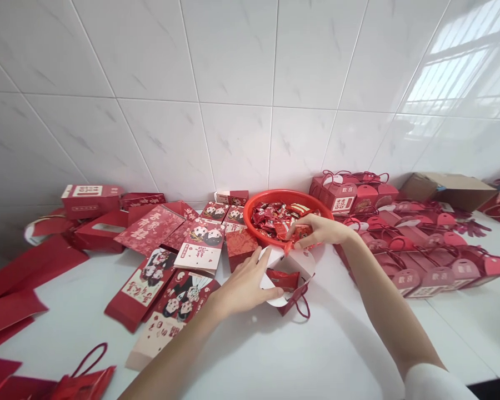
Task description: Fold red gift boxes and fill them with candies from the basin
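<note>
White glossy counter (250, 355), hard and smooth. On it, round rigid red basin (289, 195); right hand (323, 230) at its near rim, can't tell if it grips anything. Just in front, open card box (295, 295): light, stiff, creases easily, I'd hold the walls; left hand (244, 283) grasps its flap. Inside, slick red packet (283, 279). Basin holds small crinkly wrapped sweets (275, 214)

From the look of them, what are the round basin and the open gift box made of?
Basin: probably plastic, glossy, going by its bright red rim.
Open box: likely thin cardboard, red outside, with pale inner flaps and crisp folded edges.
</note>
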`<state>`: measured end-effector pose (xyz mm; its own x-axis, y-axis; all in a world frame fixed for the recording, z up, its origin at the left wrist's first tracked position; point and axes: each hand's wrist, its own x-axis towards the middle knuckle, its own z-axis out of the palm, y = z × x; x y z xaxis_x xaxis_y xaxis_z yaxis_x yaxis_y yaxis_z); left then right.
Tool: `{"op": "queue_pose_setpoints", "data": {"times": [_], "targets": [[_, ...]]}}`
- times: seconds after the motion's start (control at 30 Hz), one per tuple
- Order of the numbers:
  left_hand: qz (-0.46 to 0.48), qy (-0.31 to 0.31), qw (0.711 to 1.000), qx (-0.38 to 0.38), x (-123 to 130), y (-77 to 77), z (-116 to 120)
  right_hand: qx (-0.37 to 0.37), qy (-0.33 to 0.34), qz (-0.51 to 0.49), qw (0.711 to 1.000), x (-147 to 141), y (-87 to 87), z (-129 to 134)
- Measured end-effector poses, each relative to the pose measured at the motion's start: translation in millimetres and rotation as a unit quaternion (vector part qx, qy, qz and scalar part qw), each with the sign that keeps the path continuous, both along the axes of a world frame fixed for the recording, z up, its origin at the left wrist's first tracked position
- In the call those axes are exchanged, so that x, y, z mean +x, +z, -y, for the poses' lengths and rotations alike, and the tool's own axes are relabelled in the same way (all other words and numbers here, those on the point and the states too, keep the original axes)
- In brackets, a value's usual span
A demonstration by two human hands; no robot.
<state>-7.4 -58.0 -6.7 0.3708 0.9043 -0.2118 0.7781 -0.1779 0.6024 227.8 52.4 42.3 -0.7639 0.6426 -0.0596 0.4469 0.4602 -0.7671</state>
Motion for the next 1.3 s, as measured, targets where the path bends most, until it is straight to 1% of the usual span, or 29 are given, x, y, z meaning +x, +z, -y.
{"op": "queue_pose_setpoints", "data": {"times": [0.13, 0.23, 0.3, 0.43, 0.47, 0.53, 0.6, 0.63, 0.67, 0.73, 0.8, 0.87, 0.93, 1.0, 1.07, 1.17, 1.23, 1.3], "targets": [[0.001, 0.002, 1.000, -0.004, 1.0, 1.9, 0.6, 0.006, 0.009, 0.045, 0.999, -12.3, -6.6, 19.2], [0.000, 0.000, 1.000, -0.004, 0.3, 1.1, 0.7, 0.008, 0.025, 0.065, 0.998, -20.2, -15.0, 26.8], [-0.002, 0.003, 1.000, -0.007, -0.6, -0.2, 0.4, 0.015, 0.021, 0.064, 0.998, -21.2, -18.0, 29.6], [0.006, 0.000, 1.000, 0.000, -1.5, -1.7, 0.0, 0.058, -0.010, 0.042, 0.997, -10.5, -13.4, 36.8], [0.010, -0.001, 1.000, 0.006, -1.3, -1.4, 0.1, 0.055, -0.003, 0.041, 0.998, -5.5, -11.0, 39.6], [0.023, -0.003, 0.999, 0.026, -0.5, -0.3, 1.1, 0.028, 0.036, 0.039, 0.998, 5.4, -7.5, 45.7], [0.035, 0.001, 0.998, 0.053, 0.6, 1.1, 2.8, 0.000, 0.065, 0.038, 0.997, 15.3, -7.9, 51.8], [0.039, 0.001, 0.997, 0.064, 1.2, 1.8, 4.1, -0.001, 0.058, 0.037, 0.998, 18.9, -9.8, 54.7], [0.041, -0.001, 0.997, 0.072, 1.8, 2.5, 5.5, 0.010, 0.036, 0.039, 0.999, 21.4, -12.8, 57.6], [0.037, -0.012, 0.996, 0.081, 3.1, 4.7, 9.2, 0.058, -0.032, 0.057, 0.996, 22.6, -20.4, 63.7], [0.032, -0.030, 0.995, 0.086, 4.8, 8.1, 13.7, 0.118, -0.100, 0.094, 0.983, 20.0, -28.6, 70.3], [0.033, -0.051, 0.994, 0.092, 6.9, 12.6, 18.5, 0.163, -0.155, 0.135, 0.965, 15.8, -36.1, 76.8], [0.039, -0.087, 0.991, 0.094, 9.0, 17.0, 22.4, 0.181, -0.196, 0.161, 0.950, 12.4, -43.5, 82.1], [0.040, -0.123, 0.988, 0.081, 10.2, 19.9, 24.1, 0.182, -0.217, 0.164, 0.945, 10.8, -51.2, 85.6], [0.033, -0.150, 0.986, 0.057, 9.8, 20.6, 22.7, 0.178, -0.223, 0.134, 0.949, 10.4, -58.9, 88.0], [0.038, -0.178, 0.983, 0.037, 5.8, 18.2, 15.9, 0.168, -0.212, 0.030, 0.962, 8.0, -68.6, 92.8], [0.061, -0.192, 0.979, 0.032, 1.9, 15.4, 10.1, 0.140, -0.189, -0.051, 0.971, 3.7, -73.1, 97.7], [0.088, -0.196, 0.976, 0.033, -1.2, 11.9, 5.3, 0.098, -0.159, -0.106, 0.977, -1.6, -76.7, 102.6]]}}
